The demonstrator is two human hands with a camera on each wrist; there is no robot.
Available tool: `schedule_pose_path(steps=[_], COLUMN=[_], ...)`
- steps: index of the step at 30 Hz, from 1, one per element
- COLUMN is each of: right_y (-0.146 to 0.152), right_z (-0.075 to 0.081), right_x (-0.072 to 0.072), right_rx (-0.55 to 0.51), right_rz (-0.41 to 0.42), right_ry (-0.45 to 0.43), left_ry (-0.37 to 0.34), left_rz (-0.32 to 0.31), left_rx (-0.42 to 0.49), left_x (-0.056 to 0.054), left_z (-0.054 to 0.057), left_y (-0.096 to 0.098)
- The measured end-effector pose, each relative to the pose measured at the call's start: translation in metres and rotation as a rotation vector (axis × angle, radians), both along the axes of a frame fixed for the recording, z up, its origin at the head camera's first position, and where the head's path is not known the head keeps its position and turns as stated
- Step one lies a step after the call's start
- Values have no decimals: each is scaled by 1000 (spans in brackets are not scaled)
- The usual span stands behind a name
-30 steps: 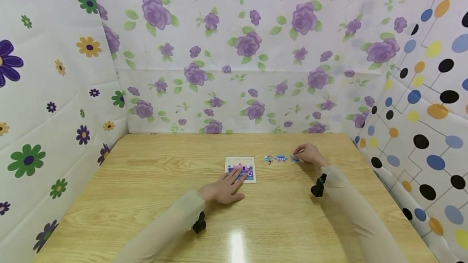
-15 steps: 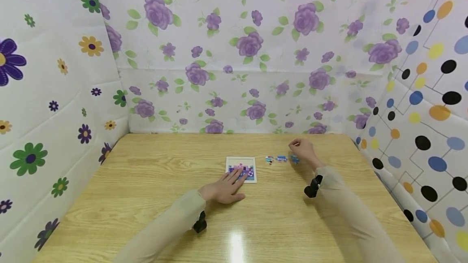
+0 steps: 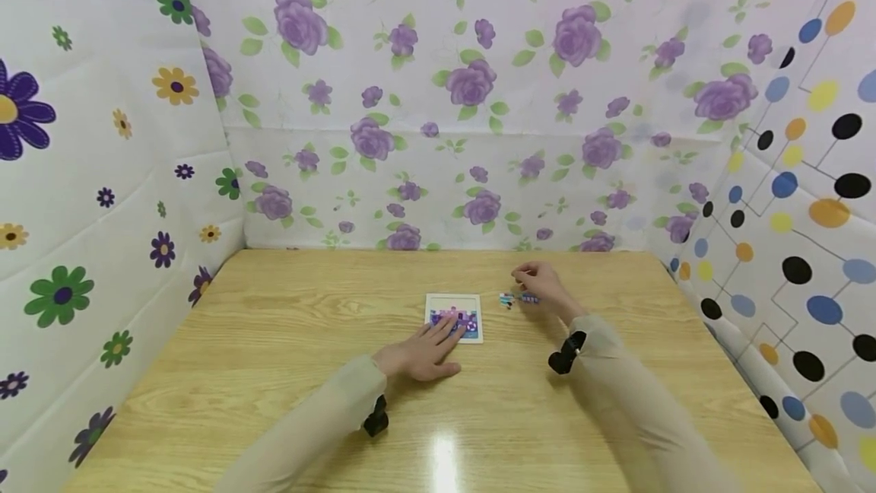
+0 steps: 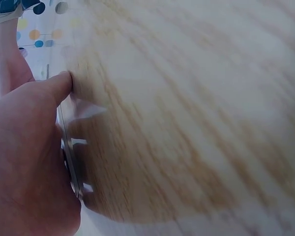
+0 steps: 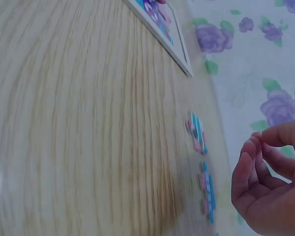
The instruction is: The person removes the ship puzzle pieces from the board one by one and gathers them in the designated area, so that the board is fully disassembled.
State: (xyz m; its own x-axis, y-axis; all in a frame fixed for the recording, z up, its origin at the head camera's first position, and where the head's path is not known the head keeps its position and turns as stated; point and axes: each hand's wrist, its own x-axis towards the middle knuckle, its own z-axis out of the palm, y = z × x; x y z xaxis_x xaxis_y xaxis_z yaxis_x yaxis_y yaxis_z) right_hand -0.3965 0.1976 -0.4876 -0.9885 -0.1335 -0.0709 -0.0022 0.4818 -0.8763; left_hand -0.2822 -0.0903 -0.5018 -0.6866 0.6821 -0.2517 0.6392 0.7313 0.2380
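Observation:
A white-framed jigsaw puzzle (image 3: 475,337) with a purple, pink and blue picture lies on the table; its upper part is bare. My left hand (image 3: 426,352) rests on its lower part with fingers spread. In the left wrist view that hand (image 4: 32,157) lies along the frame's edge. To the right of the frame lie small jigsaw pieces: a striped group (image 5: 196,132) and a blue group (image 5: 208,194). Above them hovers my right hand (image 3: 544,286). Its thumb and index fingertips (image 5: 257,135) meet in the right wrist view; no piece shows between them, though a small one could be hidden.
A wood-grain table (image 3: 308,303) carries everything. Behind it hangs a purple-rose cloth (image 3: 445,135). A flower-print cloth (image 3: 130,211) borders the left side, and a dotted cloth (image 3: 787,211) the right. Black wrist cameras (image 3: 566,352) sit on both sleeves.
My right hand has lifted off the rightmost jigsaw pieces and moved left, over the middle group. The left hand has stayed on the puzzle. The head view has shifted slightly.

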Motion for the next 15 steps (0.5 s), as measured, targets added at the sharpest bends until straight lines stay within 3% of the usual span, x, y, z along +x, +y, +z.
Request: schedule_pose_path(steps=[15], right_y=[-50], right_z=[-3], right_x=[0], right_rx=[-87], right_rz=[133], right_ry=[-46], left_ry=[9], left_rz=[14], left_rx=[-34], left_x=[2], left_z=[2], left_y=[3])
